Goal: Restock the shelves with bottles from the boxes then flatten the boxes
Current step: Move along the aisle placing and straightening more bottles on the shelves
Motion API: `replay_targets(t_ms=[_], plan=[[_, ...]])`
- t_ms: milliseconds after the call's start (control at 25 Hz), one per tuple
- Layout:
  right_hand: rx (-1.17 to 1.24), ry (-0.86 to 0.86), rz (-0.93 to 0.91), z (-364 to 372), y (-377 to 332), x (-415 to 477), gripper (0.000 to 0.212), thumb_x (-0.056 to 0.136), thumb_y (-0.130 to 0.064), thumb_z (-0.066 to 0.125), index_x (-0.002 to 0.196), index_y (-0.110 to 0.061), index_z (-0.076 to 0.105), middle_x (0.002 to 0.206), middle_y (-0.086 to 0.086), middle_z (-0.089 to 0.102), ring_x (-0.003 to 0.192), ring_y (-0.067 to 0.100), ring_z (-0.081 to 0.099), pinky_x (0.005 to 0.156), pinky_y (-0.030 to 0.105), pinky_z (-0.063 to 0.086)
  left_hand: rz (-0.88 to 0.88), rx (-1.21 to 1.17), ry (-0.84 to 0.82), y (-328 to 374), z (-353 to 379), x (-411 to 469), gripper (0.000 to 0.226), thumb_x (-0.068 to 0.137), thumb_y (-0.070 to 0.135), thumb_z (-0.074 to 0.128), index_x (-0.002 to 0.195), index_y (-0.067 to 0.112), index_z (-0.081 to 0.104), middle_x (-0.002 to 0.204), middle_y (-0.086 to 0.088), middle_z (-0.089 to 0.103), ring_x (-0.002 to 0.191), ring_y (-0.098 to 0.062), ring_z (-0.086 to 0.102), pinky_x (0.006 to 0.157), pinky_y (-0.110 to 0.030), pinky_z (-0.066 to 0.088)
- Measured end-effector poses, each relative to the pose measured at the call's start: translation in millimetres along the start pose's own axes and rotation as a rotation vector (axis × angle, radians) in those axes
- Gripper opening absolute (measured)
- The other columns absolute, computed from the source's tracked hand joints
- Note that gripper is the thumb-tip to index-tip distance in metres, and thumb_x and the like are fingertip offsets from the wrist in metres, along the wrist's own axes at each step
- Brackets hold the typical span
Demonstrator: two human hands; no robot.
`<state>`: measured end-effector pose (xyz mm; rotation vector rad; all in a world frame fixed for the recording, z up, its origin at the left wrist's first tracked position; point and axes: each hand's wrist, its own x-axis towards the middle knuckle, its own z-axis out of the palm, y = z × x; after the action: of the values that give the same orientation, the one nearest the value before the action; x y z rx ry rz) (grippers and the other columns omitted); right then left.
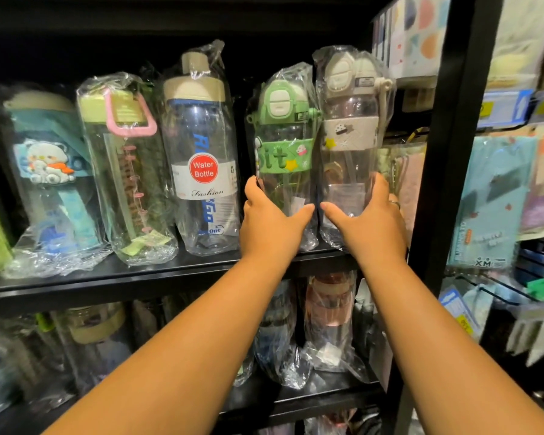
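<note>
As arms (186, 340) extend | left hand (272, 221) clasps green bottle (283, 136) | right hand (368, 227) clasps beige bottle (349, 120) (upright)

Shop: black shelf (139, 274) lined with plastic-wrapped bottles (201, 158), price tags (503, 108) on neighbouring racks.

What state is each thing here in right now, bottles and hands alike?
green bottle: upright, lid closed, bagged in plastic
cream bottle: upright, lid closed, bagged
blue-lettered bottle: upright, capped, bagged, untouched
pink-handled bottle: standing, bagged, untouched
left hand: grips the green bottle low down
right hand: grips the cream bottle low down
</note>
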<state>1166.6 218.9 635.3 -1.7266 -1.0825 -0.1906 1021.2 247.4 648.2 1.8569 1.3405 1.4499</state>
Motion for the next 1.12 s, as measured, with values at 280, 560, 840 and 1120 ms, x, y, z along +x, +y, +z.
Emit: replay_targets(t_ms=[280,560,840,1120], plan=[[0.026,-0.029,-0.065,-7.5,10.4,-53.8,0.093,0.091,-0.057,0.055,0.157,-0.012,0.007,0.162,0.011,0.013,0.147,0.028,0.012,0.117,0.045,0.016,0.365,0.003,-0.014,-24.7,-31.1,-79.2,0.085,0.086,0.040,0.073,0.152,0.022,0.025,0.153,0.003,0.036,0.143,-0.014,0.033,0.118,-0.033,0.029],[0.070,-0.303,0.172,52.9,107.0,-188.1,0.066,0.085,-0.040,0.072,0.136,-0.018,0.036,0.136,0.004,0.032,0.126,0.032,0.042,0.098,0.040,0.042,0.120,0.065,-0.150,-176.9,-1.8,-162.5,0.059,0.082,0.040,0.075,0.130,0.032,0.041,0.123,0.011,0.043,0.118,-0.007,0.046,0.101,-0.016,0.034],[0.170,-0.341,0.383,110.3,142.9,-158.6,0.119,0.073,-0.051,0.082,0.157,-0.022,0.002,0.162,0.005,0.013,0.148,0.026,0.019,0.109,0.042,0.035,-0.243,0.118,-0.263,-236.1,50.2,-155.4,0.083,0.084,0.042,0.077,0.149,0.019,0.030,0.147,0.002,0.034,0.133,-0.016,0.043,0.101,-0.027,0.038],[0.209,-0.291,0.435,137.0,165.7,-156.8,0.100,0.062,-0.060,0.078,0.142,-0.029,0.028,0.134,-0.001,0.056,0.117,0.023,0.059,0.092,0.045,0.052,-0.286,0.146,-0.244,-246.6,54.8,-164.4,0.077,0.082,0.045,0.077,0.145,0.031,0.036,0.139,0.015,0.046,0.130,-0.003,0.044,0.097,-0.023,0.038]])
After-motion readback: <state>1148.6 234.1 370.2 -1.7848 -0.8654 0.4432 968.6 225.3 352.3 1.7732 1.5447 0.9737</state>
